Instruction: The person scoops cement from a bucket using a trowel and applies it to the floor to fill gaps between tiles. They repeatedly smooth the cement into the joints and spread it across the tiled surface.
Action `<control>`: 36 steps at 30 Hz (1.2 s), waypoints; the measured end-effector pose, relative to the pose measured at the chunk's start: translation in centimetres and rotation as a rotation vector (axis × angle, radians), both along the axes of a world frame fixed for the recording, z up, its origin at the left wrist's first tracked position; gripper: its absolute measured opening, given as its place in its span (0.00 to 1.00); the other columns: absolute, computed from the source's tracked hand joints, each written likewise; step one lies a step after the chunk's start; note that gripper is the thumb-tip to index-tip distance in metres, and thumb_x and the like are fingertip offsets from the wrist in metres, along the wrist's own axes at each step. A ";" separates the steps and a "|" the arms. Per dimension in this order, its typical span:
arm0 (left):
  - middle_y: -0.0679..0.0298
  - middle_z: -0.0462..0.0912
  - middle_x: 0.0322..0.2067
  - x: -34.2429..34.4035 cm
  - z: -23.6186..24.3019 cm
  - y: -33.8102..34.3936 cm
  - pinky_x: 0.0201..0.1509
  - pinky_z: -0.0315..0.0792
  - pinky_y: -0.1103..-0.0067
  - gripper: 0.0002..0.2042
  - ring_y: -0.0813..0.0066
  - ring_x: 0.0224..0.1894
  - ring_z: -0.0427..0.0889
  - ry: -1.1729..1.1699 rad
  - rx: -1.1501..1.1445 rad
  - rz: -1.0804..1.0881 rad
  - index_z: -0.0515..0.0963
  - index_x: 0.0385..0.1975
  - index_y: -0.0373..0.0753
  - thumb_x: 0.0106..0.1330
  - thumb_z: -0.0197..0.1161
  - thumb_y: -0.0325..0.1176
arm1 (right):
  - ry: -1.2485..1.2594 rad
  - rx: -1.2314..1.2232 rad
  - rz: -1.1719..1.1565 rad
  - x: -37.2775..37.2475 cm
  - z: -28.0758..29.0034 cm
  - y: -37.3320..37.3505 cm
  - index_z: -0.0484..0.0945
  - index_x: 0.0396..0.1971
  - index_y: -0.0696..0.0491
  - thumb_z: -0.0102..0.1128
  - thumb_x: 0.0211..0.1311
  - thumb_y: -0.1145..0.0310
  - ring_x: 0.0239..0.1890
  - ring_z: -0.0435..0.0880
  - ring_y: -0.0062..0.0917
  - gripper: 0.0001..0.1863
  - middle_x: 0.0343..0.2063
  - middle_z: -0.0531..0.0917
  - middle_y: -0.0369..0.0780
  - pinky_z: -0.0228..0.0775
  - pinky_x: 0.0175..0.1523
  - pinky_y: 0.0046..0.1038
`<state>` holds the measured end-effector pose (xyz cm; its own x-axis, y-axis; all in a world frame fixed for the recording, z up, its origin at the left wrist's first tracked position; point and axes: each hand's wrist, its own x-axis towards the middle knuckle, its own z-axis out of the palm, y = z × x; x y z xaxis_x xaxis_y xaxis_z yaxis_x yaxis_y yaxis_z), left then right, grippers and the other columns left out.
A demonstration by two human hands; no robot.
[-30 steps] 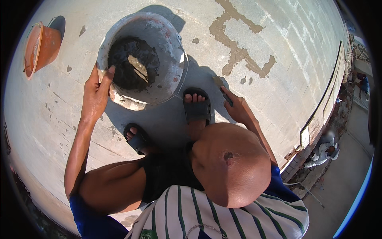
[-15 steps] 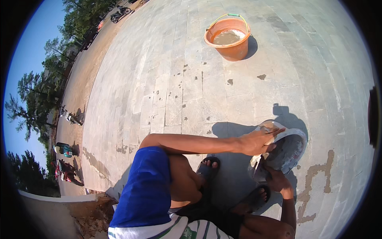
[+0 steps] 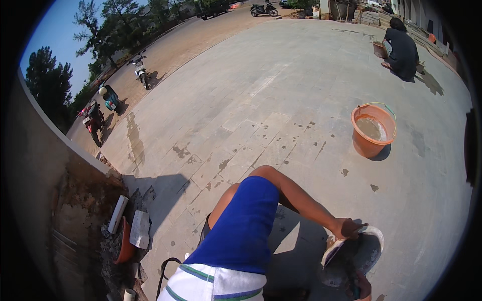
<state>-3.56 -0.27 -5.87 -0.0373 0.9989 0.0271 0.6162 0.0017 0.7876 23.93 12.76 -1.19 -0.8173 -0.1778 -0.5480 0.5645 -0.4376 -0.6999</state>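
A grey, cement-crusted bucket [image 3: 379, 246] is tilted on the paving at the lower right, its mouth facing up and to the right. My left hand [image 3: 346, 229] is closed over its upper rim, the arm reaching across from my blue sleeve. Low at the same bucket's near side is my right hand [image 3: 362, 288], fingers curled around something dark and greenish that I cannot make out. Farther off stands an orange bucket [image 3: 369, 146] with a wire handle, holding cloudy, grey-brown liquid.
A person in dark clothes [image 3: 403, 50] squats at the far right. Motorbikes [image 3: 93, 121] are parked along the roadside at left. Near the left wall [image 3: 65, 165] lie a white block [image 3: 140, 230], an orange basin [image 3: 124, 246] and rubble. Wet spots mark the grey paving [image 3: 241, 115].
My view has swung, bringing the squatting person and the left wall's rubble into sight. Both buckets sit lower in the picture, the orange one farther right. My left hand stays on the crusted bucket's rim.
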 end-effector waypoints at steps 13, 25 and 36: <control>0.44 0.77 0.39 -4.3 -4.6 -6.0 0.39 0.76 0.63 0.33 0.52 0.31 0.82 -0.431 0.064 0.036 0.52 0.66 0.42 0.62 0.53 0.43 | -0.156 0.091 0.051 -26.8 -0.6 -20.5 0.58 0.63 0.55 0.52 0.62 0.61 0.23 0.75 0.22 0.31 0.32 0.79 0.44 0.68 0.28 0.22; 0.44 0.77 0.40 -11.7 -3.8 -12.9 0.37 0.77 0.64 0.33 0.54 0.30 0.82 -0.702 0.111 0.135 0.52 0.66 0.40 0.62 0.54 0.43 | -0.306 0.084 0.059 -38.6 -3.6 -30.5 0.58 0.63 0.55 0.50 0.64 0.62 0.24 0.74 0.21 0.29 0.32 0.78 0.42 0.68 0.27 0.21; 0.44 0.76 0.41 -14.9 -3.6 -13.3 0.35 0.78 0.65 0.33 0.56 0.30 0.82 -0.828 0.112 0.188 0.53 0.65 0.38 0.62 0.54 0.43 | -0.378 0.132 -0.018 -40.4 -4.6 -29.7 0.58 0.62 0.55 0.48 0.66 0.62 0.24 0.74 0.21 0.27 0.32 0.76 0.41 0.68 0.26 0.20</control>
